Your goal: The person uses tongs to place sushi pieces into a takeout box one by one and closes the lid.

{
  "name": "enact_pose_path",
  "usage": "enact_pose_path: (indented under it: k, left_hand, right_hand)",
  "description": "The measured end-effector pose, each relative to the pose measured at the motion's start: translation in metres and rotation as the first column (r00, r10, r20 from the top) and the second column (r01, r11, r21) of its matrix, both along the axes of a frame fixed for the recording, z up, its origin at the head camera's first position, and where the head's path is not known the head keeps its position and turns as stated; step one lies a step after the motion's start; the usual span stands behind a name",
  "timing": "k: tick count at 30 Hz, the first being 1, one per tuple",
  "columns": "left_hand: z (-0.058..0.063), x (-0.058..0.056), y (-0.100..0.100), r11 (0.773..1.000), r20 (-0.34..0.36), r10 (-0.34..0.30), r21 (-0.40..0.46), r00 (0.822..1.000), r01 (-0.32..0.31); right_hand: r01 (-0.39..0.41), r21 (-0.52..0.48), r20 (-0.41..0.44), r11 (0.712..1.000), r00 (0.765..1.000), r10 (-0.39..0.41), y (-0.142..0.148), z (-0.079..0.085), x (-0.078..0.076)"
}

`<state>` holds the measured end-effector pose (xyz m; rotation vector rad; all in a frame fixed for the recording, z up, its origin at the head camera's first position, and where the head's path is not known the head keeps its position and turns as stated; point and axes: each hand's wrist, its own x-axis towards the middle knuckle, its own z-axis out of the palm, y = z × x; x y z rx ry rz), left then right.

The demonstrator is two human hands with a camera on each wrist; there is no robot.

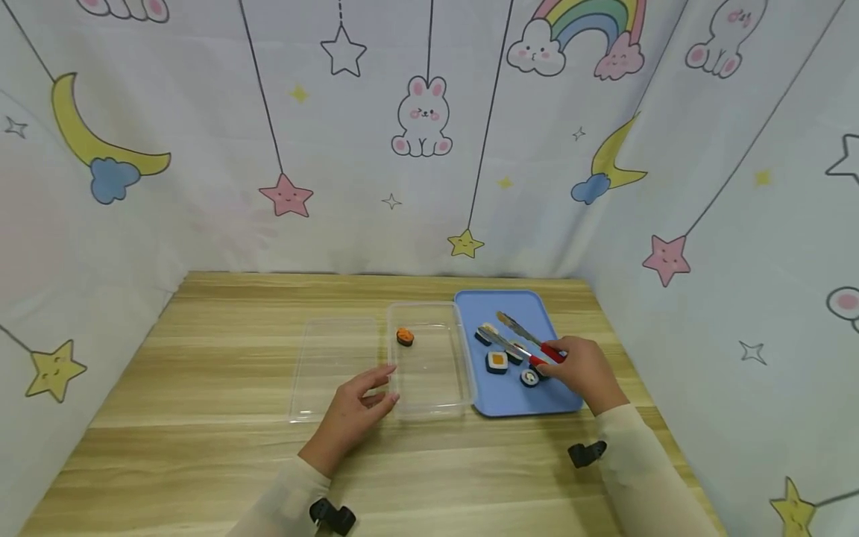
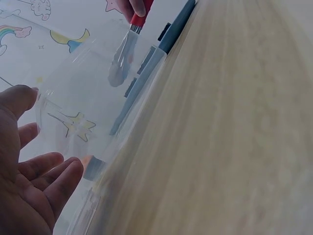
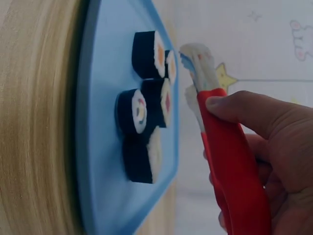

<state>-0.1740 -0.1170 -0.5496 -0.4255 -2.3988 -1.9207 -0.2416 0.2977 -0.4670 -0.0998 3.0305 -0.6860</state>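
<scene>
My right hand [image 1: 587, 373] grips red-handled tongs [image 3: 230, 161] above the blue tray [image 1: 490, 401]. The metal tips of the tongs are apart, with nothing visible between them. Several sushi pieces wrapped in black lie on the tray, among them a square roll with an orange centre [image 1: 496, 362] and a small round roll [image 3: 133, 112]. Left of the tray is a clear plastic container [image 1: 429, 373], where an orange-topped sushi piece [image 1: 405, 336] sits near the far left corner. My left hand [image 1: 356, 410] touches the container's left side with its fingers spread.
A clear flat lid [image 1: 335, 365] lies on the wooden table [image 1: 201, 418], left of the container. Behind the table hangs a white curtain [image 1: 362, 246] printed with stars, moons and rabbits. More of this cloth borders both sides.
</scene>
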Motion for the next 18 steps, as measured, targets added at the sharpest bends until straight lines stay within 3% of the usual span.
enact_pose_path:
  k: [8, 18]
  left_hand:
    - [-0.001, 0.000, 0.000, 1.000, 0.014, 0.007, -0.006, 1.000, -0.007]
    - [0.002, 0.001, 0.001, 0.999, 0.039, 0.026, -0.036, 0.999, -0.025]
  right_hand:
    - [0.008, 0.013, 0.056, 1.000, 0.998, -0.009, 0.001, -0.007, -0.008]
    - [-0.016, 0.029, 0.047, 0.999, 0.999, 0.014, -0.002, -0.007, -0.012]
